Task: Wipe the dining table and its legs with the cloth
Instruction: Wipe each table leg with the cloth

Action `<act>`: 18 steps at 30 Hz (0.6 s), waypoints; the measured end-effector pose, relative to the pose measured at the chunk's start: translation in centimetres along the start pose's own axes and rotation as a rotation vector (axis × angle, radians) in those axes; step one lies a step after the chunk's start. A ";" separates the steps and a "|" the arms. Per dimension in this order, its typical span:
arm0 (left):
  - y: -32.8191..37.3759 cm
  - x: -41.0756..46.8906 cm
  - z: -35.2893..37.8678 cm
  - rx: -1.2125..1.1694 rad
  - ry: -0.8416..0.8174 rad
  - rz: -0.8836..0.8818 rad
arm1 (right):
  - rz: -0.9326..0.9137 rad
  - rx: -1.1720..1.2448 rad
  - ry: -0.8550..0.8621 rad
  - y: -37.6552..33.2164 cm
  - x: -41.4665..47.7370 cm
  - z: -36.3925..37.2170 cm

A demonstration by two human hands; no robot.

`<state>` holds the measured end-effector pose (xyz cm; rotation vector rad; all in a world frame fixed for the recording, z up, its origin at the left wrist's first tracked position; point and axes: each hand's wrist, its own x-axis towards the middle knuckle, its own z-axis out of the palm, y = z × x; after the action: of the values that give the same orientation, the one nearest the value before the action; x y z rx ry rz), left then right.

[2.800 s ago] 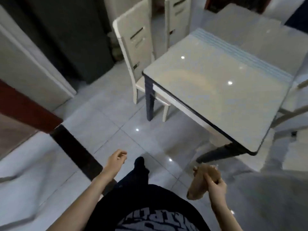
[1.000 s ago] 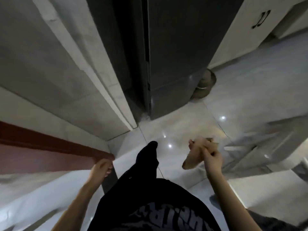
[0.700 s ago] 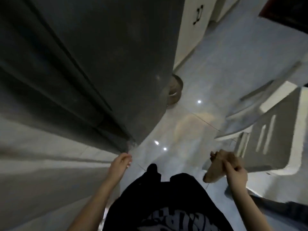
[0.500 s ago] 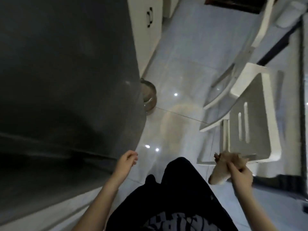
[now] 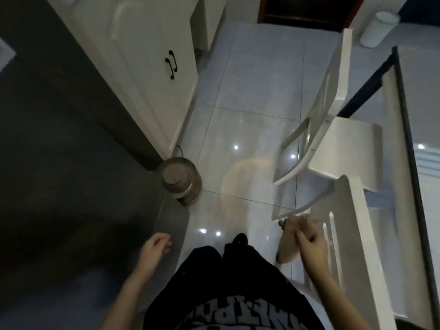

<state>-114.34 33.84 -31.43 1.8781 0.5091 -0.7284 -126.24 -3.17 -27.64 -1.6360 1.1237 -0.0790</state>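
While the left hand [image 5: 154, 248] hangs loosely curled and empty beside a smooth dark-grey panel [image 5: 71, 163], a round brownish jar [image 5: 182, 179] stands on the glossy pale floor tiles [image 5: 250, 115]. Farther right, the right hand [image 5: 309, 246] grips the crumpled tan cloth [image 5: 289, 241] just beside a slatted white chair [image 5: 352, 234]. The shiny, dark-edged table [image 5: 426, 186] runs along the right edge.

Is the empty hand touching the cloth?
Apart. The head view shows the left hand hanging left of the cloth, which the right hand grips, with dark clothing between them.
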 end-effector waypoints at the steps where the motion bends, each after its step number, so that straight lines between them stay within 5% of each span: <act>1: 1.6 0.8 0.2 -0.015 0.007 -0.002 | -0.002 0.005 -0.011 -1.4 1.8 0.7; 8: 10.3 8.0 1.8 -0.075 -0.026 -0.041 | -0.025 -0.009 -0.070 -9.4 12.4 4.6; 18: 29.5 28.1 6.3 0.042 -0.105 0.080 | 0.100 -0.045 0.164 -17.4 27.4 8.8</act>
<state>-76.76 17.02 -33.01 1.8766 0.3532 -0.7848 -95.50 -16.54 -30.42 -1.6331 1.3395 -0.1253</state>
